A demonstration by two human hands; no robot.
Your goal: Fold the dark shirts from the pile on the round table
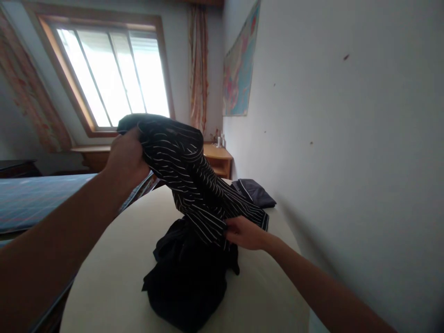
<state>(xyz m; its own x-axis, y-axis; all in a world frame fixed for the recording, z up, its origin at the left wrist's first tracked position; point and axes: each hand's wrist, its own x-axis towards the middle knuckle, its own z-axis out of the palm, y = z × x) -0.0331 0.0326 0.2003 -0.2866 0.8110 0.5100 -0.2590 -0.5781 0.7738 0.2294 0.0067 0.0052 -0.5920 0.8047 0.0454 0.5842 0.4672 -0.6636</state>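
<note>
Head camera, looking down over a round-edged pale table [114, 268]: from where I stand, I see two bare hands busy with a black garment with thin white stripes [187, 171]. It hangs in the air above the table — high on the left, sloping down to the right, with its far lower end close to the tabletop. The left hand [127, 156] is raised and closed on a gathered upper part of the cloth; some of its fingers are hidden by the fabric. The right hand [247, 232] is much lower, thumb and fingers drawn together on an edge of the same garment; I cannot make out its fingertips.

Under the stripes, a crumpled black cloth [194, 282] lies heaped on the near part of the table. At the far right, by the white wall [333, 101], sits a folded dark grey cloth [258, 192] with a pale line across it; the striped end overlaps it from here, though I can't tell if they touch.

Off to the left is a bed with a bluish checked cover [38, 199]. Beyond, a bright window [114, 74] stands between patterned curtains [199, 69] — and a coloured map [241, 69] hangs near the corner, above a wooden desk [222, 155].
</note>
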